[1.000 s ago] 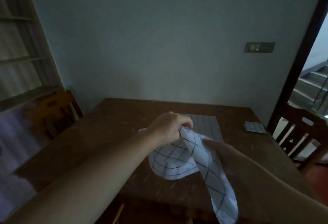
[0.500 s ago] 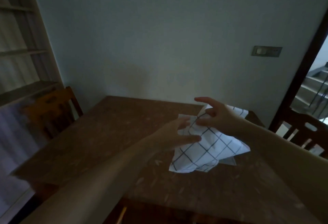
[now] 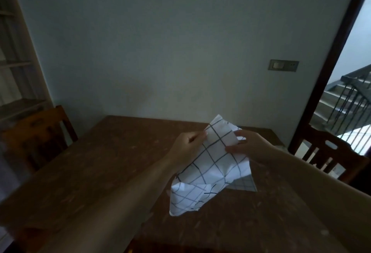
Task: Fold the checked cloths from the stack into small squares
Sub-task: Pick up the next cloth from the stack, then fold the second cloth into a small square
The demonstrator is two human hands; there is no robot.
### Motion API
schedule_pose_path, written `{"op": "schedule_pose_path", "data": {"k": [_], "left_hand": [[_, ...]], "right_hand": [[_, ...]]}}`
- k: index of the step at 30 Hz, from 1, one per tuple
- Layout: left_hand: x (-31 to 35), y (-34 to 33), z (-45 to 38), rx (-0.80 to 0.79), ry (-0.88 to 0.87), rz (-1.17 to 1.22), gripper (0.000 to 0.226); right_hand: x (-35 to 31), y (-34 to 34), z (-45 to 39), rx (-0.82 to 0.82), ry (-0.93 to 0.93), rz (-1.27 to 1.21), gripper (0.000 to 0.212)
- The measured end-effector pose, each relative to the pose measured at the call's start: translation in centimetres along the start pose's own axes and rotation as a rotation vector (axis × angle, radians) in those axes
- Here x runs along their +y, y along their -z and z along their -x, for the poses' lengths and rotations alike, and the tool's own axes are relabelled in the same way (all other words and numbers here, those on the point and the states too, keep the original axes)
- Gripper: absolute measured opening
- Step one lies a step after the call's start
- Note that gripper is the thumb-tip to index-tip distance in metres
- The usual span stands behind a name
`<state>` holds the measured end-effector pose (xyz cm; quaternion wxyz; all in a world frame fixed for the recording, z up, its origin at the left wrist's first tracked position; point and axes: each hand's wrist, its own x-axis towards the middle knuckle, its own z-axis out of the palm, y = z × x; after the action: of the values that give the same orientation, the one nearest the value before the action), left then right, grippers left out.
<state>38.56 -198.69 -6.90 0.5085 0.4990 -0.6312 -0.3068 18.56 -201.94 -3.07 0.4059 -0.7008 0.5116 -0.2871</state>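
Note:
A white checked cloth (image 3: 212, 164) with dark grid lines hangs crumpled above the brown wooden table (image 3: 104, 164). My left hand (image 3: 188, 146) pinches its upper left edge. My right hand (image 3: 249, 146) grips its upper right part, thumb on the front of the fabric. The cloth's lower end droops down close to the table top. Under the cloth a corner of the flat stack of checked cloths (image 3: 246, 184) shows on the table; the rest of the stack is hidden behind the held cloth.
A wooden chair (image 3: 40, 132) stands at the table's left side and another chair (image 3: 331, 154) at the right. The far table edge meets a pale wall. An open doorway with stairs and a railing (image 3: 349, 100) lies to the right.
Both hands have raised the cloth and shifted their grip to its upper edges. The right hand came up from the cloth's lower end. The view has tilted upward and left.

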Motion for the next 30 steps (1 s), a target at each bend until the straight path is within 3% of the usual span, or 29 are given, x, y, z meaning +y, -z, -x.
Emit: {"op": "schedule_pose_path", "data": {"k": [3,6,9,13,18,21,22,24,25,28,30], "left_hand": [[-0.3,0.1,-0.2,0.003,0.021,0.024,0.031],[-0.7,0.3,-0.5,0.061,0.07,0.096,0.027],[-0.8,0.6,-0.4,0.049,0.13,0.155,0.031],[-0.6,0.9,-0.2,0.082,0.099,0.149,0.018],[-0.3,1.6,-0.1,0.108,0.038,0.065,0.032],[-0.1,1.7,-0.4,0.112,0.015,0.019,0.042],[0.0,1.7,-0.4,0.091,0.003,0.008,0.043],[0.3,1.9,-0.4,0.082,-0.019,-0.006,0.04],[0.5,2.0,-0.5,0.101,-0.028,-0.011,0.034],[1.3,2.7,-0.4,0.128,-0.022,0.023,0.021],[1.5,3.1,-0.5,0.109,-0.002,-0.003,0.018]], "right_hand": [[0.2,0.0,0.2,0.022,0.014,-0.037,0.006],[0.1,0.2,0.1,-0.03,0.059,-0.082,0.014],[-0.3,0.6,-0.1,-0.085,0.084,0.101,0.005],[0.1,0.6,-0.6,-0.038,0.098,0.359,0.041],[0.2,0.7,-0.7,-0.08,0.065,0.427,0.044],[-0.4,0.6,-0.8,-0.168,0.113,0.38,0.068],[-0.6,0.6,-0.8,-0.189,0.133,0.369,0.06],[-0.8,0.6,-1.0,-0.217,0.224,0.359,0.02],[-1.0,0.7,-1.1,-0.187,0.258,0.325,0.013],[-1.3,1.1,-1.0,-0.047,0.252,-0.011,0.013],[-1.2,1.1,-0.9,-0.094,0.222,-0.102,0.027]]}}
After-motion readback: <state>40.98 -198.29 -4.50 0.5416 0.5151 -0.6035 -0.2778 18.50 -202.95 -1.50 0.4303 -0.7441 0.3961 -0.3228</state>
